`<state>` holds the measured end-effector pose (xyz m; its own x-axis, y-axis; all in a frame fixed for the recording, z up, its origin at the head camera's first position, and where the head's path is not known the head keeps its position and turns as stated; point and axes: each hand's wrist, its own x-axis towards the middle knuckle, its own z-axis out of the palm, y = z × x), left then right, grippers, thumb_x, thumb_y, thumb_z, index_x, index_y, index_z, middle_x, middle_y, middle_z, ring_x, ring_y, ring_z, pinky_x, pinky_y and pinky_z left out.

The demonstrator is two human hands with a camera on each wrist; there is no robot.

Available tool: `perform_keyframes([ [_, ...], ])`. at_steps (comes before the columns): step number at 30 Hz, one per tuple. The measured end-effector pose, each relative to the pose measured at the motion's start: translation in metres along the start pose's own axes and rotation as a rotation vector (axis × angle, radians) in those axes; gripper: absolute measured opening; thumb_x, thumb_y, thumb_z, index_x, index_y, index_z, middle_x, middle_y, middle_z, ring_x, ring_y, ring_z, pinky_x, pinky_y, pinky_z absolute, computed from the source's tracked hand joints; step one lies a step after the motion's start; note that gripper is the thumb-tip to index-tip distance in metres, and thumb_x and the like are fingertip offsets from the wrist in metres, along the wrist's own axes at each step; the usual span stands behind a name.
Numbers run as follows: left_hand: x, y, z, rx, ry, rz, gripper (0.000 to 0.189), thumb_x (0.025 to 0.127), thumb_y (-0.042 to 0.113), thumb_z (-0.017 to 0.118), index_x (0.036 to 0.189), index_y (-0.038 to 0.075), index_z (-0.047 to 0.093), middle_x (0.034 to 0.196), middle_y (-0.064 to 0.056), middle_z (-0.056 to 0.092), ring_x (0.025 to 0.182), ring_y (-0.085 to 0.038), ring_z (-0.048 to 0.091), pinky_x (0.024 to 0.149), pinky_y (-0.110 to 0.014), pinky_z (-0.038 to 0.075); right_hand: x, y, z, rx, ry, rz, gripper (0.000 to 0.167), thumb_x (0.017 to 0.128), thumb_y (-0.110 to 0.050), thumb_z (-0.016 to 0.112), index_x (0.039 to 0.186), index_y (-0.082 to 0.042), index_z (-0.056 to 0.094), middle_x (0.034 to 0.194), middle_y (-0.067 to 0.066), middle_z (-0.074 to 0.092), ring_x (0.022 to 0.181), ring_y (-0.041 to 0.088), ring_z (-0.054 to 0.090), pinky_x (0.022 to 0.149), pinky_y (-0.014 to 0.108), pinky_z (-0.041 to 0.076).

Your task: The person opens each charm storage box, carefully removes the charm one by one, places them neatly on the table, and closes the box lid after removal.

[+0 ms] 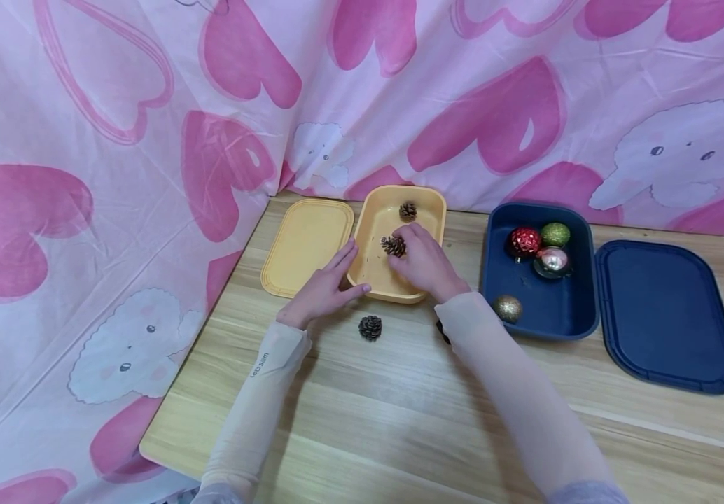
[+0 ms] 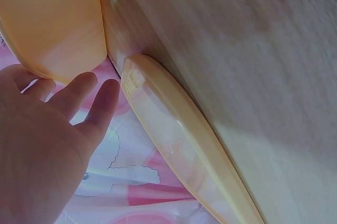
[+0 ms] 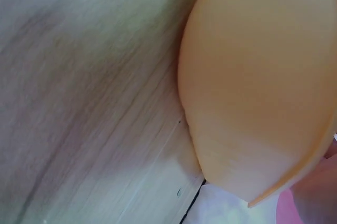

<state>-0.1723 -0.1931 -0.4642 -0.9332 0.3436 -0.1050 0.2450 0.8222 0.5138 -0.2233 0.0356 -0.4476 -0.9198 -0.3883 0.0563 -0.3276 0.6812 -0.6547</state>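
Note:
Inside the yellow plastic box (image 1: 396, 295), my right hand (image 1: 426, 262) pinches a brown pine cone (image 1: 392, 246) between thumb and fingers, low over the box floor. A second pine cone (image 1: 408, 211) lies at the far end of the same box. My left hand (image 1: 324, 288) is at the box's left rim with fingers extended and thumb spread along the near corner; the left wrist view shows its fingers (image 2: 79, 89) straight. On the table in front of the box sits another pine cone (image 1: 370, 327). The right wrist view shows mostly the box's outer wall (image 3: 253, 87).
A yellow lid (image 1: 307, 245) lies left of the box. To the right, a navy box (image 1: 541, 327) contains several ornament balls, including a red one (image 1: 524, 242); its navy lid (image 1: 667, 315) lies beside it. A dark object (image 1: 442, 332) is partly hidden by my right sleeve. Heart-patterned curtains border the table.

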Motion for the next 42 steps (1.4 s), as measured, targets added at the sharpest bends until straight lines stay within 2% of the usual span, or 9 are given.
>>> perform_keyframes([
  [6,-0.001,0.0,0.0,0.0,0.002,0.004,0.088,0.09,0.06,0.054,0.156,0.015,0.017,0.163,0.012,0.001,0.133,-0.039,0.045,0.118,-0.041,0.029,-0.006,-0.004,-0.004,0.072,0.04,0.015,0.048,0.087,-0.026,0.069,0.128,-0.005,0.054,0.133,0.011,0.053,0.122,0.028,0.051,0.11,0.043,0.04],
  [11,0.0,0.0,0.0,0.001,0.006,0.005,0.088,0.09,0.061,0.053,0.156,0.015,0.017,0.163,0.012,0.001,0.133,-0.038,0.045,0.118,-0.04,0.029,-0.009,-0.005,-0.005,0.109,0.07,0.023,0.05,0.087,-0.027,0.068,0.128,-0.004,0.055,0.131,0.013,0.055,0.122,0.029,0.053,0.109,0.044,0.041],
  [18,0.0,0.0,0.0,-0.002,-0.006,-0.008,0.088,0.09,0.062,0.052,0.156,0.017,0.016,0.162,0.015,-0.001,0.135,-0.038,0.042,0.118,-0.04,0.028,-0.015,-0.005,-0.008,0.207,0.117,0.047,0.044,0.086,-0.028,0.069,0.122,-0.005,0.058,0.119,0.011,0.061,0.098,0.025,0.06,0.086,0.04,0.052],
  [23,0.0,-0.001,0.0,-0.007,-0.007,-0.007,0.088,0.09,0.062,0.052,0.156,0.017,0.016,0.162,0.016,-0.001,0.138,-0.037,0.039,0.118,-0.04,0.028,-0.02,-0.009,-0.011,0.243,0.137,0.062,0.042,0.086,-0.027,0.07,0.121,-0.006,0.059,0.115,0.01,0.062,0.091,0.024,0.06,0.079,0.038,0.053],
  [32,-0.001,-0.001,0.0,-0.013,-0.011,-0.01,0.088,0.09,0.062,0.052,0.156,0.016,0.016,0.162,0.015,-0.002,0.139,-0.035,0.038,0.118,-0.04,0.028,-0.027,-0.015,-0.014,0.301,0.129,0.1,0.042,0.086,-0.027,0.069,0.123,-0.009,0.058,0.117,0.009,0.061,0.092,0.024,0.06,0.079,0.037,0.055],
  [42,0.0,-0.001,0.0,-0.029,-0.009,-0.017,0.088,0.09,0.062,0.053,0.156,0.018,0.016,0.162,0.017,-0.002,0.141,-0.033,0.035,0.119,-0.04,0.027,-0.034,-0.018,-0.017,0.427,0.183,0.071,0.037,0.084,-0.016,0.072,0.117,-0.005,0.061,0.113,0.011,0.064,0.1,0.024,0.06,0.082,0.036,0.056],
])
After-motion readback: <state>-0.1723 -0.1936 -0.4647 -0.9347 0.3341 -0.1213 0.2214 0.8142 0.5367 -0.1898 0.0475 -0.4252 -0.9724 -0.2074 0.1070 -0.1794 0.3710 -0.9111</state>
